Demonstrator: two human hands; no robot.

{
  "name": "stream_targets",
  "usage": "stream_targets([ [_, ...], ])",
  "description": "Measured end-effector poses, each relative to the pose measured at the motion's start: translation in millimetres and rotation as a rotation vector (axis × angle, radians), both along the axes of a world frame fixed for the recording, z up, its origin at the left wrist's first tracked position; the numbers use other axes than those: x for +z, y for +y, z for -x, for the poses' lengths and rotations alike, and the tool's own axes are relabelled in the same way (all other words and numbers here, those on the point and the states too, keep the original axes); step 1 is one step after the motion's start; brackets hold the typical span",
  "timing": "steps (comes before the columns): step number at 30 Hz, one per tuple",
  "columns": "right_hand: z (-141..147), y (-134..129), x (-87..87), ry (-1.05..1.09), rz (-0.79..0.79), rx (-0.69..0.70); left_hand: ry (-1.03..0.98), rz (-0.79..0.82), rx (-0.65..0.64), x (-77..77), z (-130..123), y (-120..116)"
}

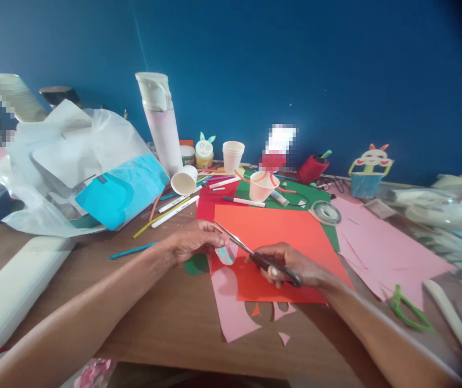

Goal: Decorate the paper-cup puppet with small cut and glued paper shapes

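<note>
My left hand (200, 237) pinches a small pale pink paper cutout (227, 254) with a bluish patch on it. In my right hand (285, 264) is a pair of scissors (269, 264) with black handles, its blades pointing up and left beside the cutout. Whether the blades touch the paper I cannot tell. Under both lies an orange paper sheet (279, 229). Pink paper scraps (233, 315) with cut edges stick out from below its front edge. A dark green paper piece (196, 264) lies under my left wrist.
Paper cups (184, 180), markers (176, 211) and a tape roll (326, 213) are spread behind the sheet. A plastic bag (53, 161) with blue paper stands left, near a tall white canister (160, 124). Pink sheets (392, 242) and green scissors (411, 310) lie right.
</note>
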State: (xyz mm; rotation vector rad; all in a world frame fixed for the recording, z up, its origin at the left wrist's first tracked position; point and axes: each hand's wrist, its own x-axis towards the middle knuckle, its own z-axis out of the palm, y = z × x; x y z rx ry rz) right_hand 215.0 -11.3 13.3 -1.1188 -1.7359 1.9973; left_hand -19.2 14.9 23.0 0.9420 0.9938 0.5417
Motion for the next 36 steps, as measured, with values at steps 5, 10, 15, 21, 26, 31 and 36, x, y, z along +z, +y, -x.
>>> stream_targets([
  [5, 0.2, -0.1, 4.3, -0.002, -0.005, 0.043, -0.018, 0.004, -0.054, 3.9, -0.1, -1.2],
  [10, 3.1, -1.7, 4.4, 0.032, -0.001, 0.022, -0.019, 0.035, -0.048, 2.0, -0.9, -1.4],
  [15, 2.5, -1.7, 0.7, 0.027, 0.034, 0.0, -0.037, 0.031, -0.082, 0.7, -0.4, -0.9],
  [21, 1.6, -1.3, -1.1, -0.005, 0.049, -0.019, -0.031, 0.044, -0.09, 2.8, 0.0, -1.4],
  [26, 2.2, -1.6, 0.5, -0.021, 0.055, -0.021, -0.025, 0.056, -0.089, 2.8, 0.1, -1.5],
  [31, 2.4, -2.0, 0.9, -0.019, 0.057, -0.009, -0.028, 0.067, -0.118, -0.3, 2.6, 0.1],
  [36, 1.8, -2.2, 1.2, -0.011, 0.062, -0.002, -0.038, 0.063, -0.184, -1.2, 5.1, 1.8],
])
